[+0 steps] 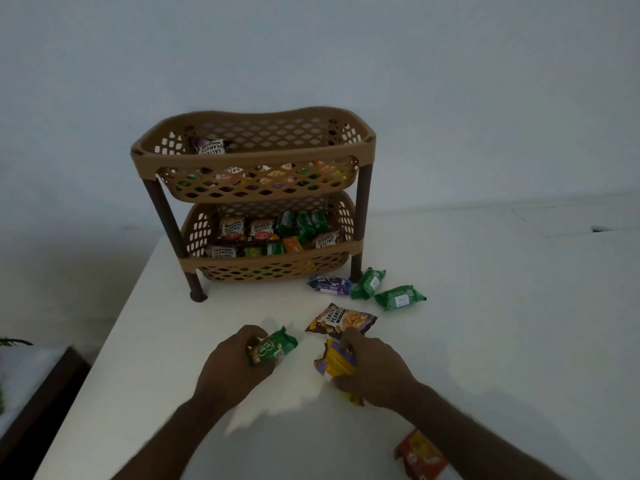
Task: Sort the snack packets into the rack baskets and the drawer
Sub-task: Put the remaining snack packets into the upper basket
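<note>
head view: left hand point(230, 362), grip closed on green packet point(273, 348); right hand point(372, 370), grip closed on yellow-purple packet point(335, 361); peanut packet point(341, 320) just far of it; three loose packets near rack point(254, 202) right leg, red packet point(420, 455) at near edge of counter point(485, 341). risk: dim light, similar wrappers, likely missort; crowded baskets, likely spill

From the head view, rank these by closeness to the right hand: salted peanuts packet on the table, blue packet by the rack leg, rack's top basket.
From the right hand:
1. Salted peanuts packet, just ahead of the fingers.
2. Blue packet, farther ahead by the rack's front right leg.
3. Top basket, farthest, up at the back.
</note>
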